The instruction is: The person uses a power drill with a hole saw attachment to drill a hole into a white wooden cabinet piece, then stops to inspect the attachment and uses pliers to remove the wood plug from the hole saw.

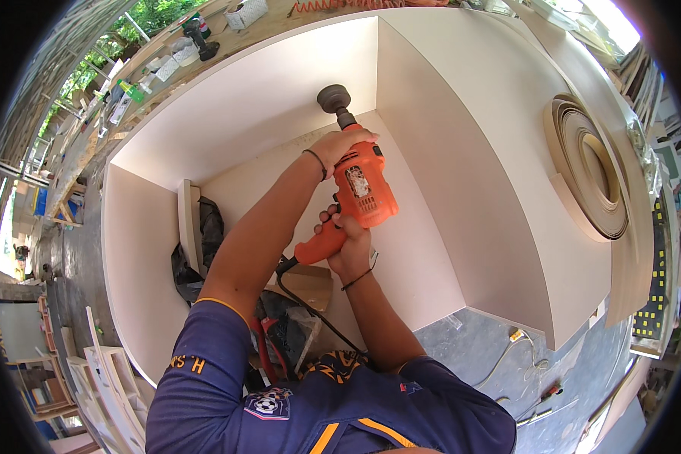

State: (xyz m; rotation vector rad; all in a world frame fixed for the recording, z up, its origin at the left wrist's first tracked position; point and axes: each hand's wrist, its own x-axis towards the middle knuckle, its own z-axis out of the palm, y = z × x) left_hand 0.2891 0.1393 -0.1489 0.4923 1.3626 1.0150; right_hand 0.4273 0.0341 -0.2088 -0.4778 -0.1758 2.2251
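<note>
An orange corded drill (374,198) points away from me inside a white cabinet carcass (458,151). My left hand (346,144) is wrapped over the drill's front end, just behind the chuck. The rear handle is in my right hand (348,246), its fingers curled round near the trigger. A dark round hole saw (333,98) is fitted in the chuck. It sits against or very close to the far white panel (280,91); I cannot tell whether it touches. The drill's black cord (310,306) runs from the handle down toward my body.
A coil of beige edge banding (586,166) lies on the right panel. Black plastic (210,227) and a red-handled tool (268,344) are in the cabinet's left part. Behind it, a workbench (238,45) carries another drill (200,39). A cable (503,359) lies on the grey floor.
</note>
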